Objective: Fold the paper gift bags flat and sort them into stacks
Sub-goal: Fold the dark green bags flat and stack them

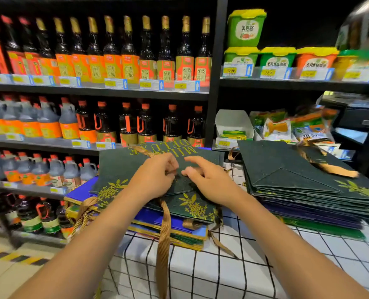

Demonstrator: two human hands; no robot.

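On the left, shelves [97, 91] of dark sauce bottles [127, 48] fill the far wall. Nearer, on a checked tablecloth [200, 275], a left stack [170, 227] of blue and green bags lies flat, a green bag [123, 167] on top with gold ribbon handles [164, 238] hanging over the near edge. The left hand [155, 178] pinches a fold at its middle; the right hand [209, 180] presses just beside, fingers curled on the paper. At right lies a taller stack [298, 186] of flattened green bags.
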